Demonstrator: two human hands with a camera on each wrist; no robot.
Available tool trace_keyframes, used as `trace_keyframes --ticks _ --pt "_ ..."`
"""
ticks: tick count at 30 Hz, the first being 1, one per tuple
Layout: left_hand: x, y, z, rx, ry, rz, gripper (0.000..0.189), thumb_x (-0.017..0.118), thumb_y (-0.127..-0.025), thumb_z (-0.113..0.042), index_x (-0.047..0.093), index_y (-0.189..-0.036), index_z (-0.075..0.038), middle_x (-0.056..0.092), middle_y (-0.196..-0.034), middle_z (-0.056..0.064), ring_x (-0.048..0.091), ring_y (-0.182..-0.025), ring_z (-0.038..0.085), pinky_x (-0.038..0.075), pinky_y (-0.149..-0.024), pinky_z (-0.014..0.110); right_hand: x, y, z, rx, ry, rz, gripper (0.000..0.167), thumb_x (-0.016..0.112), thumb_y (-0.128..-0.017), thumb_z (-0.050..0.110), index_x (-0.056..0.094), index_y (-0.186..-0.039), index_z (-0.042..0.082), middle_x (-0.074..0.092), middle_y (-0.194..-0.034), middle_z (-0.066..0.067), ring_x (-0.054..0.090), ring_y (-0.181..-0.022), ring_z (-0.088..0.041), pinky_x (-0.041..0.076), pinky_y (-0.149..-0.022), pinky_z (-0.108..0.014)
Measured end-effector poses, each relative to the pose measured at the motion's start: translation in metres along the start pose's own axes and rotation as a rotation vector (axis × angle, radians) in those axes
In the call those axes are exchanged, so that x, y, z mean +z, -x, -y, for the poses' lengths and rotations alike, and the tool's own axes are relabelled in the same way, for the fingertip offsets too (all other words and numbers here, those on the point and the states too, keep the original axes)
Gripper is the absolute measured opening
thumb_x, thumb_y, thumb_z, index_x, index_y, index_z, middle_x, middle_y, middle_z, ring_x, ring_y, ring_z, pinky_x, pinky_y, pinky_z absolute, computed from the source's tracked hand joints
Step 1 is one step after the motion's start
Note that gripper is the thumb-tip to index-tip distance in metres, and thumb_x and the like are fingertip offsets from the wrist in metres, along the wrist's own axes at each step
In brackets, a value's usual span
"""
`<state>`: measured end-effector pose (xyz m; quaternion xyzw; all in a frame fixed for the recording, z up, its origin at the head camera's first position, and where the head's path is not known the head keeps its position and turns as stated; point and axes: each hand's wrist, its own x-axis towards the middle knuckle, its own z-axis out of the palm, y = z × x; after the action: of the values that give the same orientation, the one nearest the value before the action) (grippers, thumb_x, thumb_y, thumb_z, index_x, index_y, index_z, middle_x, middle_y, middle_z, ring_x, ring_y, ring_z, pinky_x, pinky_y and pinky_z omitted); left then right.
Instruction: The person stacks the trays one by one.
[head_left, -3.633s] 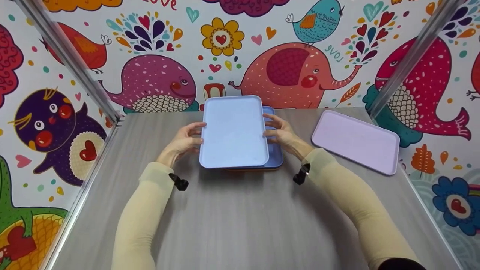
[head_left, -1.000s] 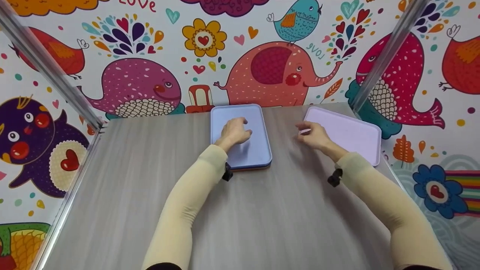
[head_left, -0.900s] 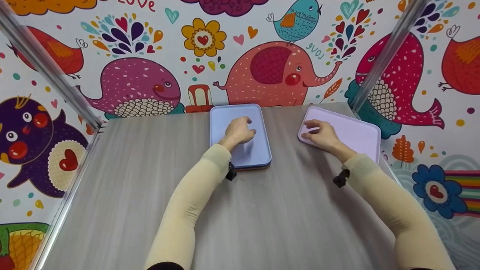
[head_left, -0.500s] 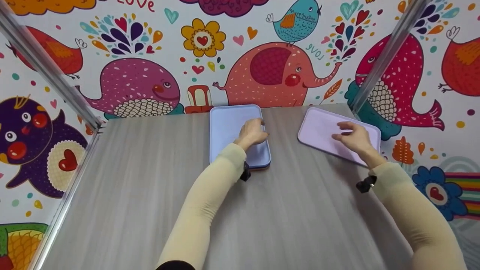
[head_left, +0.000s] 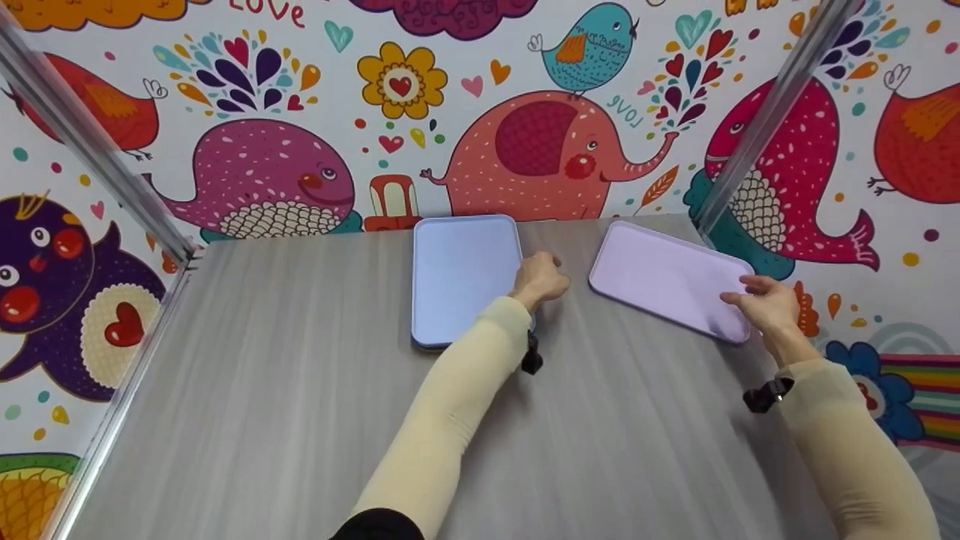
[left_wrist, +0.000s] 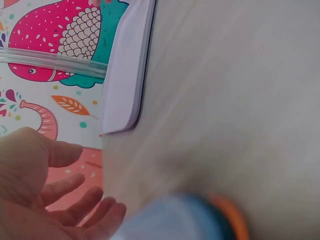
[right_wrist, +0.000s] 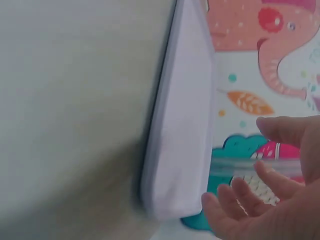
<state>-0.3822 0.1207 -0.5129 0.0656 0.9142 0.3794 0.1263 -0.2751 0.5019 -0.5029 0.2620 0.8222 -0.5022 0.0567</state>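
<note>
A lilac rectangular tray (head_left: 667, 281) lies at an angle on the right of the table. My right hand (head_left: 772, 306) is at its right end, fingers spread and loosely bent; in the right wrist view the fingertips (right_wrist: 210, 200) come close to the tray's end (right_wrist: 182, 115). Left of it lies a stack of trays with a light blue tray (head_left: 465, 270) on top. My left hand (head_left: 540, 279) hovers beside the stack's right edge, fingers loosely curled and holding nothing. Its wrist view shows the stack (left_wrist: 175, 220) blurred, with an orange layer beneath.
The grey wood-look table (head_left: 300, 390) ends at the back against a cartoon-printed wall (head_left: 405, 150). Metal posts stand at the left corner (head_left: 105, 150) and the right corner (head_left: 772, 120).
Earlier, both hands held the light blue tray over the stack; it now lies on top, released. Both hands have since moved right, the right one along the lilac tray to its far end.
</note>
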Motion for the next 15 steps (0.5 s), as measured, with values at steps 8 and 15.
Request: trace_keyframes --ticks 8,15 --pt "0.064 -0.065 0.010 -0.097 0.043 -0.072 0.046 0.071 -0.096 -0.021 0.077 -0.140 -0.014 0.079 -0.141 0.006 0.072 -0.136 0.028 0.061 -0.112 0.040 -0.013 -0.007 -0.024 0.108 0.027 0.008 0.096 0.077 -0.106 0.033 0.020 -0.179 0.008 0.026 -0.183 -0.030 0.043 -0.153 -0.043 0.045 -0.132 -0.058" --pt "0.047 -0.018 -0.041 -0.216 0.164 -0.012 0.041 0.077 -0.101 -0.021 0.074 -0.141 -0.011 0.079 -0.136 0.008 0.071 -0.131 0.027 0.059 -0.114 0.044 -0.015 -0.015 -0.035 0.114 0.043 0.053 0.092 0.074 -0.108 0.024 0.019 -0.179 0.008 0.023 -0.184 -0.029 0.045 -0.151 -0.043 0.044 -0.132 -0.056"
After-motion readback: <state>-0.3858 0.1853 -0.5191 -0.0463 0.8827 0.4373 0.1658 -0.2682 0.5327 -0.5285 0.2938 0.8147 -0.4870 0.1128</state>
